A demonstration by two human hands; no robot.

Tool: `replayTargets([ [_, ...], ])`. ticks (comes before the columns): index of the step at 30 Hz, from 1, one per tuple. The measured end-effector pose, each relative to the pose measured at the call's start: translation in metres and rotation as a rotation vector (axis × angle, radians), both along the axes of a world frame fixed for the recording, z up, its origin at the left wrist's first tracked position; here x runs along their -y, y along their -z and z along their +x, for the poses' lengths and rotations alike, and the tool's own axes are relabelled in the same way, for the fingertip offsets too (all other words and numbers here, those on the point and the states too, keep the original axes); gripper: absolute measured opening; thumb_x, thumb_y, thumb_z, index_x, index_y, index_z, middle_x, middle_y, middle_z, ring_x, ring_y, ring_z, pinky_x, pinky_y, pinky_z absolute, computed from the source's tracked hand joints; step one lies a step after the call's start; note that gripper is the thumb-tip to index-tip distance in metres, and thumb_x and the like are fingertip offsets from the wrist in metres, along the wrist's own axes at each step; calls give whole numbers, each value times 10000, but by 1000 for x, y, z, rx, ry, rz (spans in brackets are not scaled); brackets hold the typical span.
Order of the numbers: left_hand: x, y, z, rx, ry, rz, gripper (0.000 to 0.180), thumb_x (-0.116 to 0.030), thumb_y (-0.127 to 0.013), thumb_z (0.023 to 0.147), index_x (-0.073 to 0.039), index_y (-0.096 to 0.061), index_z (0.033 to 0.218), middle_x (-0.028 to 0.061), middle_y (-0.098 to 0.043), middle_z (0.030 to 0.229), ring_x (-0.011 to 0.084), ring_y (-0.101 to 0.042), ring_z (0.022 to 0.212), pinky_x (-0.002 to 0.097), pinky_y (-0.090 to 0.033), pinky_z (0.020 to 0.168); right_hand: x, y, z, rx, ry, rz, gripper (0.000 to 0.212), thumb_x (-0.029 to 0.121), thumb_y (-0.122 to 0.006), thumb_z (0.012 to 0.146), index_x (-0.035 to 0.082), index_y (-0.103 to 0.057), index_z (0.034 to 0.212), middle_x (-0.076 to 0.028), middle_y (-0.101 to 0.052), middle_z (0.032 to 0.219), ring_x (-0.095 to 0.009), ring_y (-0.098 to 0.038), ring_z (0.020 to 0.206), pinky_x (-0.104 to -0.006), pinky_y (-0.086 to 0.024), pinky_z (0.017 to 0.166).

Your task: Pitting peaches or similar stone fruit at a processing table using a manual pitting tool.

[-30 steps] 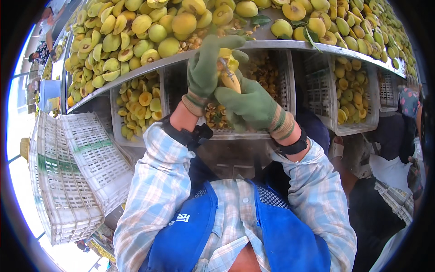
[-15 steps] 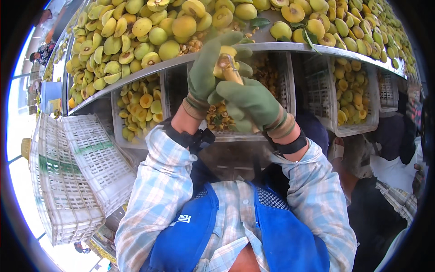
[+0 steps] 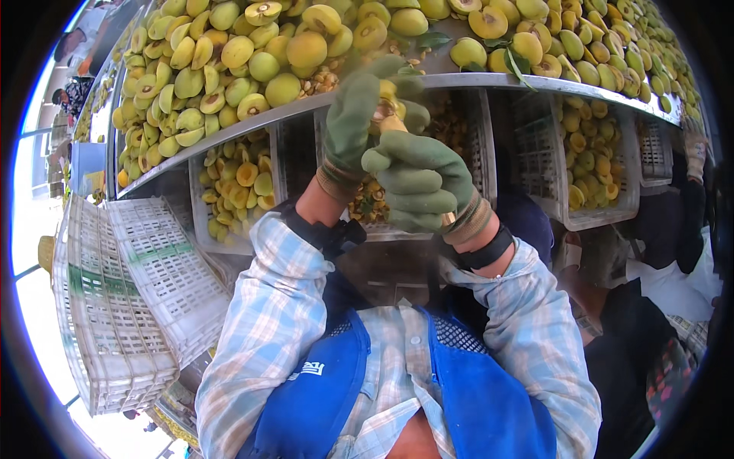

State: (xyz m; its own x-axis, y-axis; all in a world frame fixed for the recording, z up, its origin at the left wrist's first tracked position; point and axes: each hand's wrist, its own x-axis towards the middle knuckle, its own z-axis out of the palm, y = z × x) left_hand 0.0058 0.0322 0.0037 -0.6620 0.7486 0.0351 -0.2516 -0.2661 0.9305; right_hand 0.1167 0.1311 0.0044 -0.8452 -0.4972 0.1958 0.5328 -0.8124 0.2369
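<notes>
Fruit (image 3: 388,89) right up at the front edge of the worktop (image 3: 474,79), and it's the left hand (image 3: 358,122) that has it, green-gloved fingers curled around the yellow-green flesh in a closed grip. Over to the right hand (image 3: 422,180), gloved to match, and that grip is closed too, a firm fist around a tan-handled tool (image 3: 392,124)! One end points up at the brown patch on the fruit, the other peeks out below the fist; just where the tip meets the flesh is too blurred to call. Beyond the hands, heaped fruit halves (image 3: 187,84) spread across the worktop, cut faces showing, with loose pits (image 3: 312,81) near the edge and a green leaf (image 3: 517,70) off to the right. Down below, three crates in a row: the left crate (image 3: 222,243) carries yellow halves, the middle crate (image 3: 483,145) holds small brownish pieces beneath the hands, the right crate (image 3: 612,219) has more fruit. Wide left, white crates (image 3: 115,306) stand tilted; far right, a co-worker's gloved hand (image 3: 694,151) shows at the worktop's end.
</notes>
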Motion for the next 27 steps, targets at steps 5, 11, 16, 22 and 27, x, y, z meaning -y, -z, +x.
replayTargets([
  [5,-8,-1,0,282,-146,218,526,-411,-369,1010,-38,-394,1381,161,-572,1203,241,-626,975,399,-525,858,-6,-18,7,-108,250,231,430,260,-309,1044,-131,-426,1180,60,-325,524,-59,-320,309,-202,-252,284],
  [11,5,3,-11,49,-343,-39,523,-451,-409,987,-30,-502,1285,122,-640,1100,169,-653,825,295,-550,707,0,-24,4,417,200,1422,440,398,-579,912,2,-597,1102,-28,-555,635,-135,-510,430,-252,-416,370],
  [16,36,0,-20,227,-287,-2,559,-424,-456,977,-21,-444,1364,154,-642,1115,181,-650,831,279,-542,712,-12,-11,1,244,246,858,430,367,-510,962,-28,-593,1113,1,-560,643,-96,-509,446,-245,-438,385],
  [22,102,-16,-32,199,-257,54,496,-293,-545,953,9,-456,1336,163,-640,1117,302,-679,932,334,-571,745,-1,0,-1,333,191,964,428,382,-516,963,-10,-595,1115,28,-559,653,-90,-511,472,-238,-425,414],
  [27,224,15,-47,123,-577,-191,397,-246,-567,948,14,-518,1245,133,-620,1103,280,-666,937,335,-587,779,18,-1,-2,358,205,1148,448,403,-565,937,-7,-591,1114,37,-553,655,-97,-503,481,-228,-410,447],
])
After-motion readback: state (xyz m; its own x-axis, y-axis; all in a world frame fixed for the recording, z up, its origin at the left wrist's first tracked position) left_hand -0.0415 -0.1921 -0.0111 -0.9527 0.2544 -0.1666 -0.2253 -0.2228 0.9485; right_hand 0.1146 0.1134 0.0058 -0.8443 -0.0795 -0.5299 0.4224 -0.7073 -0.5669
